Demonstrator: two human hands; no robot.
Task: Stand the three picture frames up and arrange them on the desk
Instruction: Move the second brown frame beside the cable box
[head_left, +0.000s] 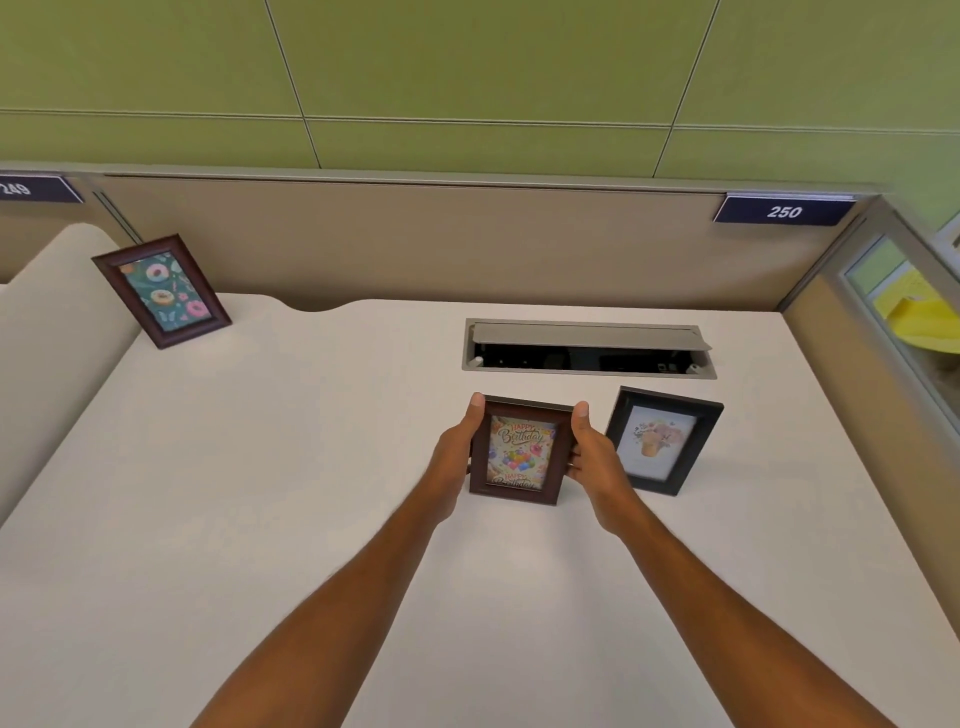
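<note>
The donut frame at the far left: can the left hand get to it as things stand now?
Probably not yet: the left hand is busy holding the birthday frame. The bare desk toward the donut frame is free.

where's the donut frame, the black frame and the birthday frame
donut frame (162, 291), head view, on its teal picture
black frame (662, 440), head view, on its flower picture
birthday frame (519, 452), head view, on its card picture, between both hands

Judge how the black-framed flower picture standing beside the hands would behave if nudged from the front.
The black rectangular frame with the flower print stands leaning back on the white desk, so it would probably tip backward rather than slide. Its frame looks rigid, so it likely would not flex. Its pale front may be glazed, so a fall could crack it.
</note>
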